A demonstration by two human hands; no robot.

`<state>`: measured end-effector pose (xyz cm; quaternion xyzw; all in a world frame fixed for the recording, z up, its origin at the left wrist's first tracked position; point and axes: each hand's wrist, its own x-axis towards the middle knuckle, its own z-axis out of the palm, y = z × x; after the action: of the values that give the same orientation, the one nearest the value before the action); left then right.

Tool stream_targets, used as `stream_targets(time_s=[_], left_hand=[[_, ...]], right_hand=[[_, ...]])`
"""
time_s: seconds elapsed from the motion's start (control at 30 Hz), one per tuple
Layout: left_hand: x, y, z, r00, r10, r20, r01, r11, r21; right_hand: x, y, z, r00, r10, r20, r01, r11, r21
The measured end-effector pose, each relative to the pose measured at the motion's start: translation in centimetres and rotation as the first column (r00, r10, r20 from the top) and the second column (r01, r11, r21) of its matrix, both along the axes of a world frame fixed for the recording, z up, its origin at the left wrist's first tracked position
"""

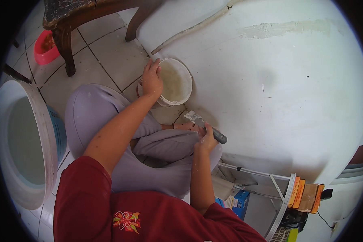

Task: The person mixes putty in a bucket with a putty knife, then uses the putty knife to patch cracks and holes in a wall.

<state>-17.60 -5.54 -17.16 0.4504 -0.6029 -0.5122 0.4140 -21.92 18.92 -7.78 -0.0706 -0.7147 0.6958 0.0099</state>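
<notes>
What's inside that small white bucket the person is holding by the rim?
The small white bucket holds a pale, creamy paste coating its walls and bottom. The left hand grips the near rim and covers part of the inside; how deep the paste is cannot be seen.

Up and to the left of your hands, a pink bowl (44, 48) is sitting on the tiled floor (109, 56) beside a dark wooden chair leg (66, 54). Below your right hand, a blue box (241, 200) is lying near a white metal rack (284, 197) holding orange books (297, 192).
</notes>
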Motion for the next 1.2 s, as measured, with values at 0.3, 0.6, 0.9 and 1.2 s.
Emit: stream_targets(time_s=[0.3,0.6,0.9,1.2], left_hand=[[0.7,-0.5,-1.5,0.993,0.093,0.076,-0.088,0.994,-0.065],[0.4,-0.6,-0.1,0.996,0.082,-0.025,-0.084,0.990,-0.110],[0.7,-0.3,0.6,0.996,0.089,-0.007,-0.090,0.993,-0.075],[0.4,-0.1,0.3,0.995,0.083,-0.048,-0.086,0.995,-0.044]], right_hand=[[-5.5,-2.4,20.3,0.645,0.268,-0.715,-0.219,0.962,0.163],[-8.2,-12.2,42.3,0.126,0.666,-0.735,-0.105,0.746,0.658],[-10.3,-16.9,48.8,-0.053,0.629,-0.776,-0.188,0.757,0.626],[-13.1,-20.2,44.8,0.040,0.627,-0.778,-0.005,0.778,0.628]])
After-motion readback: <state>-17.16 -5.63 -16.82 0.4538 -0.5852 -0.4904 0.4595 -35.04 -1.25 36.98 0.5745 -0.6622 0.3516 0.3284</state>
